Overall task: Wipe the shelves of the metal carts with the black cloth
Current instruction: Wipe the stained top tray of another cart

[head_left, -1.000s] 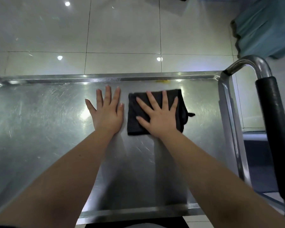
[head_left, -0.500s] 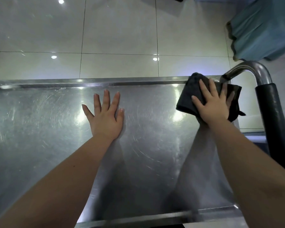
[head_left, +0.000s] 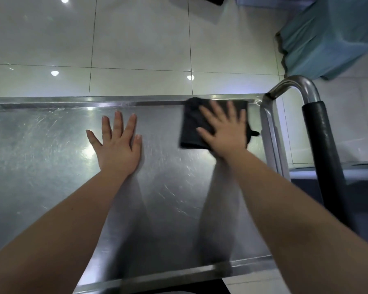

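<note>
Black cloth [head_left: 191,128] at shelf's [head_left: 51,158] far right corner under right hand's [head_left: 227,132] flat fingers; left hand [head_left: 119,147] splayed, holding nothing (shelf underway; others presumably pending).

The camera rides on the person's head, tipped forward and down over the scratched, shiny steel cart shelf [head_left: 40,166], close enough that both forearms [head_left: 72,219] fill the lower frame. Its lens (a wide-angle one) also catches the glossy pale tiled floor [head_left: 140,39] beyond.
</note>
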Demonstrator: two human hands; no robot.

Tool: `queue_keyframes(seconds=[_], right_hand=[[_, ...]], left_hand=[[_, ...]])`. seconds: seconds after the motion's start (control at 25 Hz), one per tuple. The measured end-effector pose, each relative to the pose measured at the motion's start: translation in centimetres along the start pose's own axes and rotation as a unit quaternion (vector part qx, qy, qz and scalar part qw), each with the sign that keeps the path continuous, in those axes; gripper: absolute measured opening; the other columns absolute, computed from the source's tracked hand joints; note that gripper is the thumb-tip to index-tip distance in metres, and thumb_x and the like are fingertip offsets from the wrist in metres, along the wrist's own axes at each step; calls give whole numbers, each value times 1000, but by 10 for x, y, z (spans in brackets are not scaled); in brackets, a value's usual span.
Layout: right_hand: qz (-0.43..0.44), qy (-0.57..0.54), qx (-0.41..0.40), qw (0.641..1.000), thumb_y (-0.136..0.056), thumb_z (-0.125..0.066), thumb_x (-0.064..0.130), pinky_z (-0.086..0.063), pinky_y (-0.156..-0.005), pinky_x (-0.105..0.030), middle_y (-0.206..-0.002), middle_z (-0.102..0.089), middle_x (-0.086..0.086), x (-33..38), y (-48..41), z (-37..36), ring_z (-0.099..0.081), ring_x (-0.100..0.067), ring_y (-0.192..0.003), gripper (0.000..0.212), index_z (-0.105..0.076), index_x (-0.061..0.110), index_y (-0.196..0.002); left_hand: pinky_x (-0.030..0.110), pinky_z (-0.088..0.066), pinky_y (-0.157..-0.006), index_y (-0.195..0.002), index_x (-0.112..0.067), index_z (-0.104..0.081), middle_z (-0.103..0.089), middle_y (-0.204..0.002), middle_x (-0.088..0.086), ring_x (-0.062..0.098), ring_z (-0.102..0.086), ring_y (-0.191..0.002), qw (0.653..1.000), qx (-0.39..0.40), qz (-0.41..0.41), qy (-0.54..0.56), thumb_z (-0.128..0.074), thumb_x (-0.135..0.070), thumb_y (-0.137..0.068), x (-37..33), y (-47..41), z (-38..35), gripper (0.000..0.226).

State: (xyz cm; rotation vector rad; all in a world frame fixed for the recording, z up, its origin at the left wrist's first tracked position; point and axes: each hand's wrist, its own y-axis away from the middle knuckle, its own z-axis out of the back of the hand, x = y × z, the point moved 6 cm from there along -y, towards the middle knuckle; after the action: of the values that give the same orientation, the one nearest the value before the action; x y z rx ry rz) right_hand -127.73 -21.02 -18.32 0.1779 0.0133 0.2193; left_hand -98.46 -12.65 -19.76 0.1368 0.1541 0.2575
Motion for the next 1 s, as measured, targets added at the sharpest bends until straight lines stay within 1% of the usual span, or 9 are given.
queue_keyframes(seconds=[0.08, 0.16, 0.24, 0.36, 0.44, 0.6, 0.72, 0.84, 1.0], right_hand=[[-86, -25, 16, 996, -84, -15, 78, 2, -115, -62, -163, -5, 16, -77, 13, 2, 3, -31, -150, 70, -8, 53, -149], [-122, -24, 29, 992, -84, -9, 79, 4, -114, -64, -164, 2, 14, -88, 22, 3, 8, -36, -149, 71, -1, 53, -150], [-85, 2, 35, 996, -81, -3, 80, 6, -112, -67, -163, 8, 13, -29, 24, -2, 10, -43, -147, 73, 5, 53, -149], [62, -4, 54, 997, -83, -6, 79, 6, -109, -69, -163, 4, 12, 104, 59, -19, 12, -46, -145, 71, 0, 52, -149], [103, -13, 53, 993, -87, -10, 76, 6, -111, -67, -163, -4, 13, 130, 78, -18, 8, -42, -147, 68, -5, 52, -150], [1, 0, 5, 1000, -87, -19, 75, 0, -115, -63, -162, -10, 15, 0, 90, -7, -1, -35, -149, 66, -14, 53, -149], [-106, -5, 31, 994, -85, -7, 77, 1, -114, -65, -164, -1, 13, -84, 109, -9, 6, -37, -148, 68, -3, 54, -149], [-100, 9, 23, 995, -84, -6, 78, 3, -112, -68, -163, 7, 12, -16, 99, -13, 10, -45, -146, 69, 6, 54, -148], [108, -25, 17, 994, -88, -24, 75, 0, -110, -71, -163, -12, 10, 136, 138, -25, 3, -46, -146, 68, -13, 50, -151]], left_hand=[[65, 9, -112, -153, -47, -2, -4, -165, -3, 27, 6, -150, 1000, -4, -5, 0, -8, -56, -98, -2, 1, -1, 56], [65, 11, -111, -153, -47, -2, -3, -165, -3, 27, 7, -150, 1000, -5, -7, 1, -10, -55, -98, -2, 2, -2, 56], [64, 12, -111, -153, -47, -2, -3, -165, -4, 27, 7, -150, 1000, 1, -4, 4, -10, -54, -98, -2, 3, -3, 56], [65, 11, -111, -152, -48, -4, -4, -165, -5, 26, 7, -150, 1000, 0, -4, 14, -11, -53, -98, -1, 2, 1, 55], [66, 9, -112, -152, -48, -5, -5, -165, -5, 26, 5, -150, 1000, -5, -3, 21, -13, -52, -98, 3, 3, 1, 54], [66, 10, -112, -151, -49, -8, -6, -164, -6, 26, 5, -150, 1000, -9, -12, 28, -16, -54, -98, 1, 3, -1, 54], [67, 11, -111, -152, -47, -9, -7, -164, -5, 28, 4, -150, 999, -15, -15, 26, -16, -53, -98, -2, 4, -1, 55], [68, 11, -110, -153, -46, -9, -6, -165, -3, 29, 5, -150, 999, -15, -16, 23, -14, -53, -98, -1, 5, -1, 55], [67, 12, -110, -152, -48, -5, -3, -165, -5, 27, 7, -150, 1000, 1, -15, 22, -11, -54, -98, 2, 5, -2, 55]])
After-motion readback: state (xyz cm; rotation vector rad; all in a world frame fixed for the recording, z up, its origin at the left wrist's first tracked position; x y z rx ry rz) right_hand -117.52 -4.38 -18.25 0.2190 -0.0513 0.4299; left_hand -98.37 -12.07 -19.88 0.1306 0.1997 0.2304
